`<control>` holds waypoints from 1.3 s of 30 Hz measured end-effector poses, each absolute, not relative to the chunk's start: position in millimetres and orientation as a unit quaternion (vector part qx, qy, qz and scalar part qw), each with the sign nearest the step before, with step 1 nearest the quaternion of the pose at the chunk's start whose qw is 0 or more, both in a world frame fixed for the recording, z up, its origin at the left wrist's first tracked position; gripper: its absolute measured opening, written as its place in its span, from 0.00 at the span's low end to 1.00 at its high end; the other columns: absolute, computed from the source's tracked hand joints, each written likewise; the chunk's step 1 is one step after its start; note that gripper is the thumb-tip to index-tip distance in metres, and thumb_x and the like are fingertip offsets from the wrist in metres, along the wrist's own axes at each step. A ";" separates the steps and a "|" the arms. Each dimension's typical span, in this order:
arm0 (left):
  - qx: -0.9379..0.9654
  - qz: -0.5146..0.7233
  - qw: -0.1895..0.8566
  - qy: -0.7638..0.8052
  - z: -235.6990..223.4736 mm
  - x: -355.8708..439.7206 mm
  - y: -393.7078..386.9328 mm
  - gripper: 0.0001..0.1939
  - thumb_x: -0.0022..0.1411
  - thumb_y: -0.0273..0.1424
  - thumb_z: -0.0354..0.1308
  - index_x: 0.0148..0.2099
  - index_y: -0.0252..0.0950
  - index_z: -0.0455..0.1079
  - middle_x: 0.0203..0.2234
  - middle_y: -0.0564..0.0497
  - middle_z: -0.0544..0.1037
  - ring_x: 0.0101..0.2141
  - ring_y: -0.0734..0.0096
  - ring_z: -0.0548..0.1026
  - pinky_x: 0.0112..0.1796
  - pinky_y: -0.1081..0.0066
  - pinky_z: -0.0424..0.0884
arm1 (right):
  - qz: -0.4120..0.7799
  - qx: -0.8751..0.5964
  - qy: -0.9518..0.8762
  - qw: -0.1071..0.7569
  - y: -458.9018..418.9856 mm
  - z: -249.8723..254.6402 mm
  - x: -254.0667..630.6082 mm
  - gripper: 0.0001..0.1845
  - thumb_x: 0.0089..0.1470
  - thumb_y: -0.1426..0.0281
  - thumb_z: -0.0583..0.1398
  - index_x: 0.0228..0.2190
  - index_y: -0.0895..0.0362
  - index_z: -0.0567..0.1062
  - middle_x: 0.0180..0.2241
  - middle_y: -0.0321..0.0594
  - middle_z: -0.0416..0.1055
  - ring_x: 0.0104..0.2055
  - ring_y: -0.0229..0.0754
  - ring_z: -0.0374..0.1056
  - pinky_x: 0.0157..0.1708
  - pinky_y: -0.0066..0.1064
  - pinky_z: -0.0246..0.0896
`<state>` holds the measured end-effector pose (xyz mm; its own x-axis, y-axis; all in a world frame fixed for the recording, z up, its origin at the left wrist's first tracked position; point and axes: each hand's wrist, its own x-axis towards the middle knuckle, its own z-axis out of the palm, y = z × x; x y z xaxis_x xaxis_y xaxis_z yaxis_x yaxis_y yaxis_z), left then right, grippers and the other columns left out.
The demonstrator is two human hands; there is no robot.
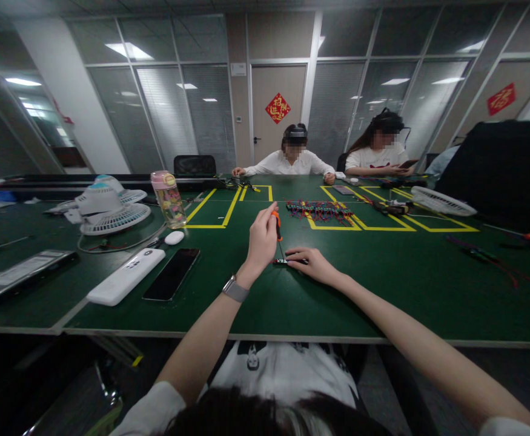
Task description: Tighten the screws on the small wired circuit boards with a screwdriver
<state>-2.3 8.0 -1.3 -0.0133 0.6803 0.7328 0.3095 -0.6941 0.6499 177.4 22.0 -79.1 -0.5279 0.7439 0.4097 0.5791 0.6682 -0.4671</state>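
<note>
My left hand [265,233] is closed around the orange and black handle of a screwdriver [277,224]. The screwdriver stands nearly upright, its thin shaft pointing down at a small circuit board [281,261] on the green table. From the right, my right hand [312,264] lies low over the table with its fingers on the board, pinning it down. Those fingers hide part of the board. Whether the screwdriver's tip sits in a screw is too small to tell.
Beyond my hands lies a row of small boards with red and blue wires [319,211]. To the left are a black phone [172,274], a white power bank [127,277], a bottle [168,200] and a white fan [114,218]. Two people sit across the table [383,303].
</note>
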 end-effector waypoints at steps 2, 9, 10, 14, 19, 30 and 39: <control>0.687 0.619 0.166 0.342 -1.4 -2.1 8.0 0.16 0.66 0.25 0.46 0.53 0.36 0.68 0.44 0.47 0.74 0.44 0.70 0.72 0.47 0.71 0.67 | 0.138 -0.383 -0.864 0.297 21.9 -78.7 177.3 0.13 0.57 0.65 0.58 0.39 0.54 0.80 0.46 0.45 0.74 0.46 0.47 0.72 0.49 0.39 0.65; 0.684 0.615 0.091 0.382 1.6 -3.3 2.3 0.09 0.61 0.31 0.57 0.43 0.39 0.75 0.34 0.50 0.69 0.35 0.73 0.71 0.39 0.74 0.68 | 0.137 -0.383 -0.864 0.298 21.4 -78.2 177.2 0.12 0.56 0.66 0.58 0.39 0.53 0.80 0.46 0.44 0.75 0.46 0.47 0.72 0.49 0.39 0.65; 0.679 0.615 0.098 0.389 1.5 -3.5 3.1 0.10 0.63 0.31 0.54 0.44 0.39 0.75 0.36 0.49 0.69 0.36 0.73 0.71 0.41 0.74 0.68 | 0.137 -0.383 -0.864 0.298 21.5 -78.3 177.3 0.12 0.57 0.66 0.58 0.39 0.53 0.80 0.46 0.44 0.75 0.46 0.47 0.72 0.49 0.39 0.65; 0.679 0.617 0.173 0.357 -0.1 -2.9 8.1 0.16 0.67 0.26 0.45 0.52 0.36 0.69 0.43 0.47 0.73 0.44 0.71 0.72 0.46 0.72 0.66 | 0.138 -0.381 -0.865 0.297 21.8 -78.6 177.5 0.13 0.57 0.65 0.58 0.39 0.54 0.80 0.46 0.45 0.74 0.47 0.48 0.71 0.50 0.39 0.64; 0.692 0.619 0.162 0.335 0.3 -1.8 5.1 0.13 0.64 0.28 0.52 0.49 0.36 0.71 0.37 0.49 0.75 0.37 0.72 0.73 0.41 0.73 0.68 | 0.139 -0.380 -0.865 0.297 22.0 -78.8 177.4 0.12 0.57 0.66 0.58 0.39 0.53 0.80 0.46 0.45 0.74 0.47 0.47 0.71 0.50 0.39 0.64; 0.690 0.608 0.163 0.357 -2.4 -2.3 9.1 0.17 0.67 0.27 0.44 0.55 0.37 0.67 0.43 0.47 0.73 0.42 0.71 0.72 0.45 0.71 0.67 | 0.139 -0.380 -0.864 0.299 22.4 -79.4 177.3 0.13 0.56 0.65 0.58 0.39 0.52 0.80 0.46 0.44 0.75 0.46 0.47 0.72 0.49 0.39 0.65; 0.695 0.596 0.080 0.394 1.8 -3.5 1.9 0.13 0.64 0.32 0.53 0.50 0.39 0.72 0.37 0.49 0.72 0.37 0.71 0.72 0.41 0.72 0.67 | 0.142 -0.381 -0.863 0.301 21.7 -78.6 177.3 0.13 0.56 0.65 0.58 0.39 0.53 0.80 0.46 0.45 0.75 0.46 0.48 0.72 0.49 0.40 0.65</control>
<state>-3.5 1.9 1.8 -0.0196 0.6435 0.7652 0.4520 -0.6769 0.5809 177.3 21.7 -78.6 -0.5289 0.7421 0.4118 0.5715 0.6701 -0.4736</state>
